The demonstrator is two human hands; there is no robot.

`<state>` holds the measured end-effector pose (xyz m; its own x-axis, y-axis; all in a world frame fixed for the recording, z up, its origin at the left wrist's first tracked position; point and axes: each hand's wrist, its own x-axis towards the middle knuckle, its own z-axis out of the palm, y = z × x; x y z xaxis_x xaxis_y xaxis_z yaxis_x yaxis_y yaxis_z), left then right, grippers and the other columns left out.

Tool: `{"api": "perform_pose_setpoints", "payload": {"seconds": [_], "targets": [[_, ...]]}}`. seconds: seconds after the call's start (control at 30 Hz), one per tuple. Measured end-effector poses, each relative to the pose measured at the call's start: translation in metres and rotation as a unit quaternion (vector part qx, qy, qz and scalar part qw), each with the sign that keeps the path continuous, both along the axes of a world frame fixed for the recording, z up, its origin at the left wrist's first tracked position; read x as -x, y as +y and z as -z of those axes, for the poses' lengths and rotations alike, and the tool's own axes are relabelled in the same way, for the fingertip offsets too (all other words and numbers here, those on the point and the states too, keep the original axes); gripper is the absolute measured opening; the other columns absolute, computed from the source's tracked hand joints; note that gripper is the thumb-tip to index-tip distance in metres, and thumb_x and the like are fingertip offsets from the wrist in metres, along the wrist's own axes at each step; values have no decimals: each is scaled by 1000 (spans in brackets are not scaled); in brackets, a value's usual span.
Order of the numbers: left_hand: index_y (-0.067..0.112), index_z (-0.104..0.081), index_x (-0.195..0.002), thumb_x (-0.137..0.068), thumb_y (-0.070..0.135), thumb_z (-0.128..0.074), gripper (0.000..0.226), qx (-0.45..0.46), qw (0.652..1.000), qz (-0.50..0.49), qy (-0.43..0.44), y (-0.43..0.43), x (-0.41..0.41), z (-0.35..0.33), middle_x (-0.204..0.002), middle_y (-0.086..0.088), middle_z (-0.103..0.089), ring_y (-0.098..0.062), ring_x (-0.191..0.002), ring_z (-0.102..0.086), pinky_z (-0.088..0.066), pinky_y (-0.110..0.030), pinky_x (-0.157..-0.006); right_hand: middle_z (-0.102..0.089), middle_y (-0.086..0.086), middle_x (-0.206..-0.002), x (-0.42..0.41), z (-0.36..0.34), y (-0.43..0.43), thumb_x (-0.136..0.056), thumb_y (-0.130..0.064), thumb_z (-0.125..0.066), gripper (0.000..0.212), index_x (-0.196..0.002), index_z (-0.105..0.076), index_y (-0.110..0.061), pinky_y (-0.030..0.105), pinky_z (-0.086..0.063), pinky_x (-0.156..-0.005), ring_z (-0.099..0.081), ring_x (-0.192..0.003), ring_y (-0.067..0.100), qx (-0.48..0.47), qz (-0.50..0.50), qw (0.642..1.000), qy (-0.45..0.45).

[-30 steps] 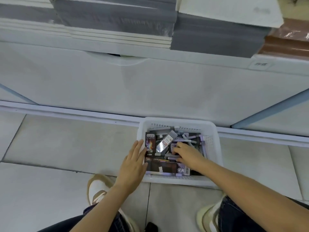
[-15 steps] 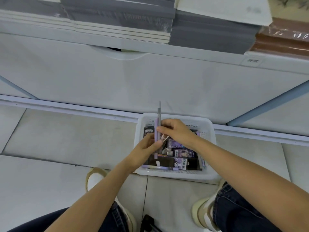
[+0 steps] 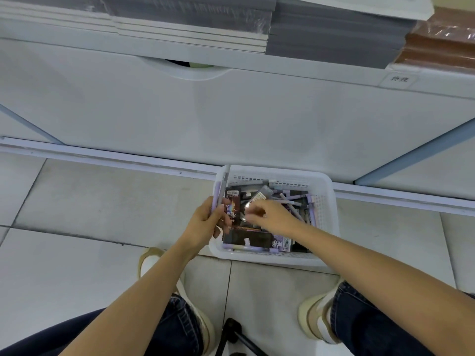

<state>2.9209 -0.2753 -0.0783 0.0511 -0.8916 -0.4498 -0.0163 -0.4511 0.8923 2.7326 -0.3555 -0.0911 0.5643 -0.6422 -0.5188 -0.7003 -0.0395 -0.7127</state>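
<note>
A white plastic basket stands on the tiled floor against a white cabinet, filled with purple pens and dark stationery boxes. My left hand grips a purple pen upright at the basket's left rim, with the pen's grey end pointing up. My right hand reaches down into the basket over a clear packet, its fingers curled; whether they hold anything cannot be made out.
The white cabinet front rises just behind the basket, with stacks of grey and brown books on top. My feet in pale shoes and jeans flank the basket's near side. A black rod lies between my feet.
The pen passed from my right hand to my left, which now holds it at the basket's left edge. My right hand went back down into the basket.
</note>
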Motion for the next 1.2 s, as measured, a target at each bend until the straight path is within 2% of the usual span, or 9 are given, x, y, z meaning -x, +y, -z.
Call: {"api": "perform_pose_setpoints", "payload": {"seconds": [0.13, 0.27, 0.47, 0.63, 0.77, 0.87, 0.97, 1.1, 1.2], "targets": [[9, -54, -101, -103, 16, -38, 18, -64, 997, -16, -25, 10, -6, 14, -70, -2, -48, -10, -56, -46, -42, -21, -52, -56, 0, -113, 9, 27, 21, -85, -31, -70, 30, -110, -59, -17, 24, -42, -79, -52, -96, 12, 68, -126, 984, 109], [13, -53, -94, -101, 27, -47, 17, -78, 996, -24, -26, 8, -6, 16, -68, 0, -45, -8, -56, -39, -39, -19, -49, -54, -2, -109, 11, 30, 16, -84, -26, -71, 25, -103, -58, -18, 24, -41, -76, -50, -94, 12, 104, -131, 980, 106], [15, -56, -88, -96, 28, -57, 15, -64, 996, -28, -50, 10, -1, 16, -61, 12, -55, 0, -49, -50, -43, -15, -49, -58, -8, -95, 27, 23, -2, -90, -21, -64, 16, -96, -50, -22, 17, -42, -70, -58, -89, 12, 4, -67, 995, 74], [11, -54, -78, -91, 24, -65, 21, -59, 996, -73, -13, 1, 9, 3, -53, 12, -57, 2, -45, -52, -41, -12, -44, -62, -1, -107, 26, -6, -30, -93, -16, -60, 14, -102, -50, -19, 28, -53, -82, -62, -100, 16, -93, 150, 981, -84], [18, -46, -76, -86, 24, -69, 25, -40, 995, -56, 71, -10, 25, -19, -52, 12, -62, -1, -44, -58, -42, -10, -42, -66, 13, -107, 8, -31, -37, -94, -8, -57, 16, -110, -54, -7, 39, -54, -91, -65, -100, 24, -249, 284, 883, -279], [12, -57, -96, -72, 36, -74, 39, -29, 994, -53, 91, -16, 34, -38, -75, 2, -74, -11, -65, -71, -52, -18, -53, -65, 16, -108, -7, -50, -34, -94, -9, -57, 13, -107, -57, -8, 43, -52, -95, -62, -103, 28, -280, 312, 841, -343], [15, -63, -107, -75, 33, -73, 39, 8, 992, -51, 111, -22, 36, -56, -88, -5, -75, -19, -77, -73, -56, -24, -60, -66, 15, -103, -15, -73, -36, -94, -10, -57, 13, -106, -57, -8, 41, -56, -86, -64, -98, 27, -263, 307, 840, -361], [14, -64, -102, -90, 24, -64, 15, 42, 985, -107, 130, -25, 27, -82, -79, -2, -73, -14, -63, -70, -51, -18, -49, -70, 2, -87, -16, -115, -47, -95, -8, -56, 9, -103, -59, -8, 29, -57, -70, -69, -80, 11, -200, 298, 850, -385], [17, -67, -98, -91, 27, -63, 13, 40, 973, -170, 149, -28, 22, -103, -75, 1, -71, -11, -64, -68, -53, -22, -53, -69, 4, -93, -11, -145, -52, -93, -5, -57, 16, -107, -59, -12, 26, -56, -71, -68, -84, 13, -150, 268, 874, -377]]}}
